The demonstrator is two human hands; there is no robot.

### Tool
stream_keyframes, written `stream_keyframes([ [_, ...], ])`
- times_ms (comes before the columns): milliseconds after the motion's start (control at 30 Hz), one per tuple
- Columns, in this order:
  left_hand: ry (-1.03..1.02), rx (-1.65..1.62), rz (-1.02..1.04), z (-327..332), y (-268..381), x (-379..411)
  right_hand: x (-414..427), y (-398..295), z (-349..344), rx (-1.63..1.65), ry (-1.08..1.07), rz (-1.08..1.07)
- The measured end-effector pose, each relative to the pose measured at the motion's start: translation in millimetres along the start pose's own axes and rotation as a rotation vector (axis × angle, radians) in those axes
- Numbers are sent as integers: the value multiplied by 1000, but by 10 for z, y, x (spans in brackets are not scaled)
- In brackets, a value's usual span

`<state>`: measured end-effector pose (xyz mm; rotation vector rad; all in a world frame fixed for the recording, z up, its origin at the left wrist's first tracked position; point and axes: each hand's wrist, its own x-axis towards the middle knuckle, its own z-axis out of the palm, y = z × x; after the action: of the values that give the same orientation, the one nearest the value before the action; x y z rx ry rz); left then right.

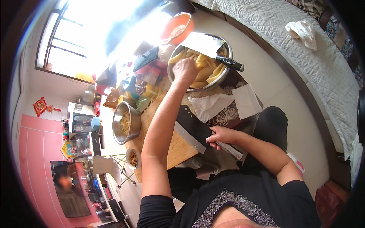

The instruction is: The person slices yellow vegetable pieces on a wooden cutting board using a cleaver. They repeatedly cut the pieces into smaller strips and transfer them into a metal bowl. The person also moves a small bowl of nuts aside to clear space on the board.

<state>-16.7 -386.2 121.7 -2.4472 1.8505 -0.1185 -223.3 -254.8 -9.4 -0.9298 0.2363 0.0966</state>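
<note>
My left hand (186, 69) reaches into a large steel basin (229, 54) filled with pale yellow wedge-cut pieces (204, 71) of some vegetable or fruit. Its fingertips are hidden among the pieces, so I cannot tell whether it grips one. Across the basin's rim lies a second knife (229, 62) with a black handle, its broad blade bright with glare. In my right hand (223, 136) is the handle of a large dark-bladed cleaver (195, 128). The cleaver's pale edge faces the wooden cutting board (179, 151), and my left forearm hides part of the board.
Left of the board stands a smaller steel bowl (134, 125) with pale cut pieces, near a small white bowl (133, 159) of brownish bits. An orange colander (177, 28) sits beyond the basin. Paper towels (211, 106) lie on the patterned tablecloth. A quilted bed (273, 31) is at right.
</note>
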Motion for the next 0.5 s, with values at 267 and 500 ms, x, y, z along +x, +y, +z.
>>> stream_keyframes([
  [267, 250, -53, -16, 39, -104, -91, -1, -20, -4, -25, -2, 13],
  [500, -125, -73, 81, 350, -35, -139, -14, -43, 58, -18, -4, 22],
])
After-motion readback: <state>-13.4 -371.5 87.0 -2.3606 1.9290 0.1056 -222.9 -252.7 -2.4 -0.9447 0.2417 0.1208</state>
